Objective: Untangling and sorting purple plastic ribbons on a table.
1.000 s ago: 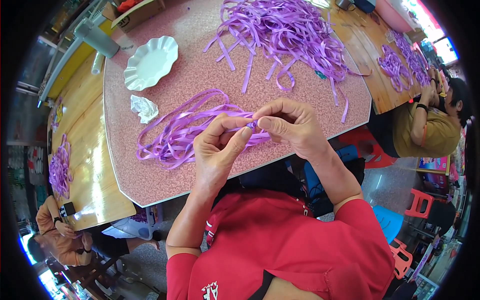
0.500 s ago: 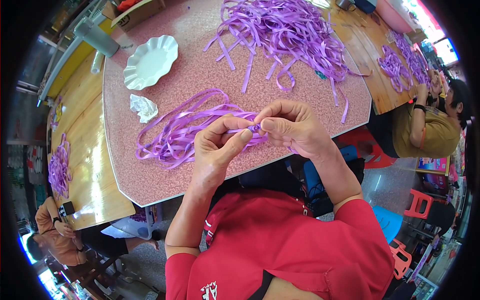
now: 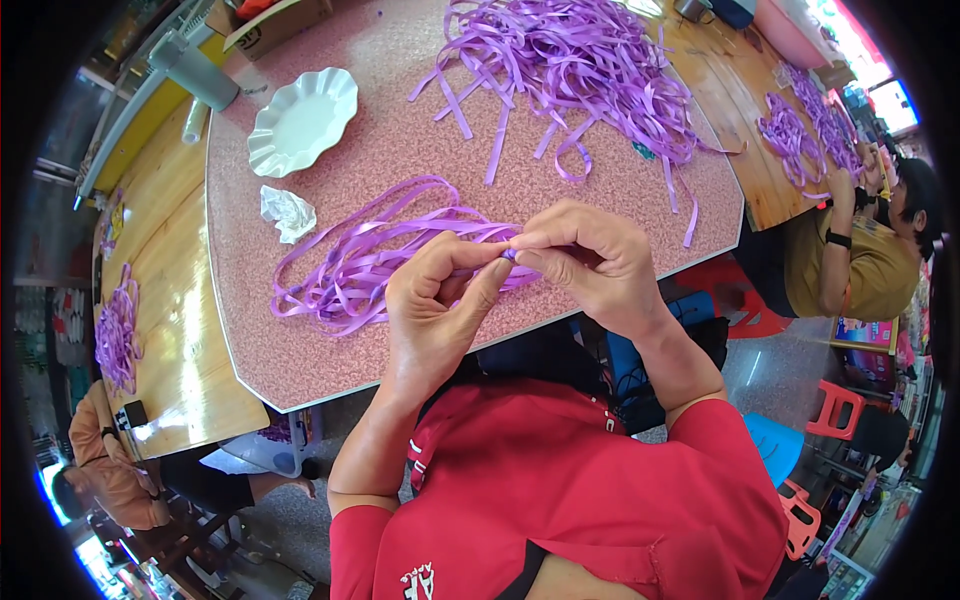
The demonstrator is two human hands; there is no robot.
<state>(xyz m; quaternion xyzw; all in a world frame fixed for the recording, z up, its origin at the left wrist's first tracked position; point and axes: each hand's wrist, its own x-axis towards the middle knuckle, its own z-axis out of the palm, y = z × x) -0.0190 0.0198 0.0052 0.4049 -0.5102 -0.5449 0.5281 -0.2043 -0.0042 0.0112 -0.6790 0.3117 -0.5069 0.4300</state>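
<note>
Between my two hands a purple ribbon [image 3: 510,255] is pinched, with a small dark knot showing at the fingertips. My left hand [image 3: 440,295] closes thumb and forefinger on it from the left. From the right, my right hand [image 3: 590,262] pinches the same spot, its thumb and forefinger meeting my left fingertips. Just behind and left of my hands lies a looped bundle of purple ribbons [image 3: 350,265], several with darker knots along them. At the far side of the table is a large tangled heap of purple ribbons [image 3: 570,75], loose ends hanging toward me.
A white scalloped plate [image 3: 303,122] and crumpled white tissue [image 3: 288,214] rest on the pink speckled table [image 3: 400,130]. Behind them stand a grey-green bottle [image 3: 195,72] and a cardboard box [image 3: 275,30]. Co-workers sit at wooden tables left and right, with more purple ribbons [image 3: 118,335].
My fingertips have drawn closer around the knot, and my right thumb has tucked in beside it. The ribbons on the table lie as before.
</note>
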